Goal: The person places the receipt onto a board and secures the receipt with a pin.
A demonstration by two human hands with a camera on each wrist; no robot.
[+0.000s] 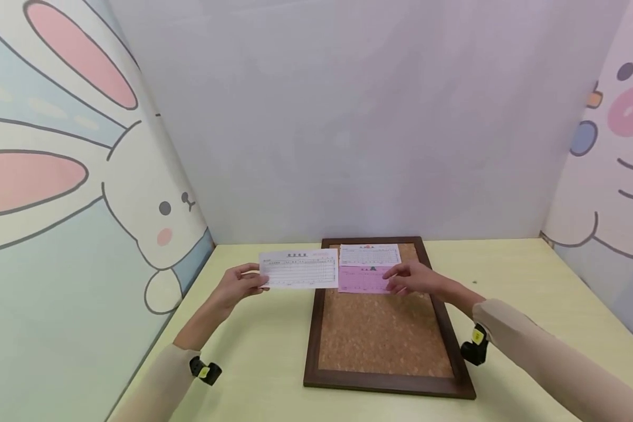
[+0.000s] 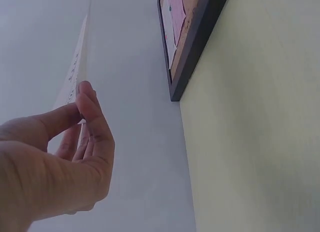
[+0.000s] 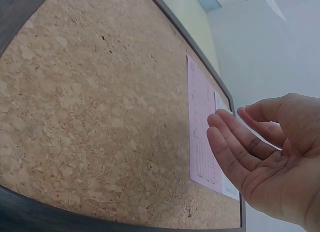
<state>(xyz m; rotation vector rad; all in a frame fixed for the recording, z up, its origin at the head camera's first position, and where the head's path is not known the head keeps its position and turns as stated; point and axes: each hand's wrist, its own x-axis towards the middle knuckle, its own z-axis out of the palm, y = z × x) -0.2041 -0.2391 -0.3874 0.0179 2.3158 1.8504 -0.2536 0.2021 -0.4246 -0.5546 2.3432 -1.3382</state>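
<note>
My left hand [image 1: 238,285] pinches a white printed form slip [image 1: 298,269] by its left end, thumb against fingers. In the left wrist view the slip [image 2: 75,66] is seen nearly edge-on, raised off the table. My right hand [image 1: 412,278] hovers at the right end of a pink form slip [image 1: 360,280], its fingers loosely bent with nothing between them. In the right wrist view a gap shows between thumb and fingertips. Another white form slip [image 1: 369,255] lies just above the pink one. Both slips lie on a cork board [image 1: 385,334].
The board's dark brown frame [image 1: 390,382] rests on a pale yellow table [image 1: 517,328]. A small green piece [image 1: 373,268] sits at the pink slip's top edge. Behind stands a plain light wall [image 1: 348,117], with cartoon-printed panels [image 1: 153,176] at both sides.
</note>
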